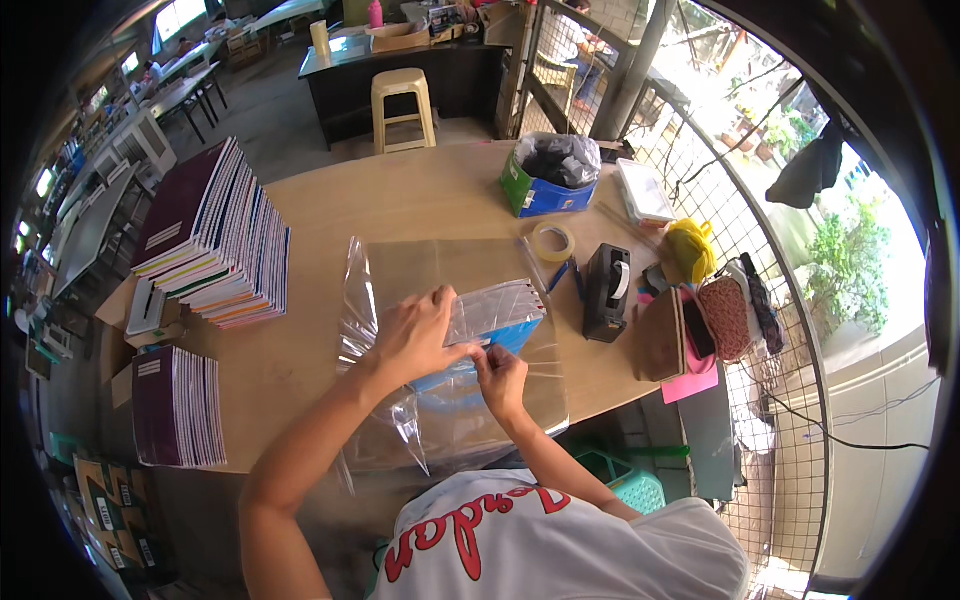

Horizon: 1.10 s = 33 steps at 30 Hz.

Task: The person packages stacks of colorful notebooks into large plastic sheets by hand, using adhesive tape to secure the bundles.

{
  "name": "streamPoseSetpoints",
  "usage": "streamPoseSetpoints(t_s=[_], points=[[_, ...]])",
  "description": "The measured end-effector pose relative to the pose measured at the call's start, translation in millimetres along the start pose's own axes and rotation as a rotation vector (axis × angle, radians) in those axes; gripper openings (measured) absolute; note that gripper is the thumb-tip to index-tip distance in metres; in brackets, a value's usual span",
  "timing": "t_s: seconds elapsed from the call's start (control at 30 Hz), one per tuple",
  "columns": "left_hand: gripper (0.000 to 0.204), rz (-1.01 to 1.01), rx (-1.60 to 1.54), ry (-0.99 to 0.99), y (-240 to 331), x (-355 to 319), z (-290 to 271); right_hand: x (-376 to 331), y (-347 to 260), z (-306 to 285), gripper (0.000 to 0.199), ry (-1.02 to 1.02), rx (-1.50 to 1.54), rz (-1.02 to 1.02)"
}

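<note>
A block-shaped bundle [495, 308] with a pale top and a blue side sits in front of me, covered by clear plastic film [400, 425]. The loose film spreads over the table around it. My left hand [412, 335] rests on the bundle's left part, fingers stretched and the thumb reaching right along the front edge. At that edge, my right hand [502, 382] is closed in a pinch on the film, close to the left thumb. The exact fold between the fingertips is too small to make out.
Tall stacked notebooks [215, 240] and a shorter stack [178, 408] stand left on the table [330, 200]. To the right are a tape roll [552, 242], blue pens [567, 278], a black tape dispenser [606, 292], a lined box [555, 178] and pouches [725, 318]. A wire mesh borders the right side.
</note>
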<state>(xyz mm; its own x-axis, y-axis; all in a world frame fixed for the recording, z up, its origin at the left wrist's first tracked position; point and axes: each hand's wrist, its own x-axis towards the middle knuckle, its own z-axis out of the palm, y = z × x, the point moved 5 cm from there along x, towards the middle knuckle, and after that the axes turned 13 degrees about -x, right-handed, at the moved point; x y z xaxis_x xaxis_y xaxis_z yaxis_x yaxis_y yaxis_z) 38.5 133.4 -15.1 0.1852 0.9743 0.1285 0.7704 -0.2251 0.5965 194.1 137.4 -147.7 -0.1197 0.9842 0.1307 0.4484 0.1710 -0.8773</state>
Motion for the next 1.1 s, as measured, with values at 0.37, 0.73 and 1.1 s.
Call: streamPoseSetpoints(t_s=[0.37,0.73,1.1], points=[[0.06,-0.488,-0.858,0.652,-55.6,-124.6,52.9,31.5,50.2,-77.1,0.088,-0.792,0.873,0.831],[0.081,-0.784,-1.675,0.453,-38.2,-248.5,-31.5,-43.9,-151.9,-35.9,0.085,-0.822,0.543,0.144],[0.05,-0.971,-0.718,0.894,-273.3,-530.6,-328.2,-189.4,-338.5,407.2,0.065,-0.995,0.539,-0.613]])
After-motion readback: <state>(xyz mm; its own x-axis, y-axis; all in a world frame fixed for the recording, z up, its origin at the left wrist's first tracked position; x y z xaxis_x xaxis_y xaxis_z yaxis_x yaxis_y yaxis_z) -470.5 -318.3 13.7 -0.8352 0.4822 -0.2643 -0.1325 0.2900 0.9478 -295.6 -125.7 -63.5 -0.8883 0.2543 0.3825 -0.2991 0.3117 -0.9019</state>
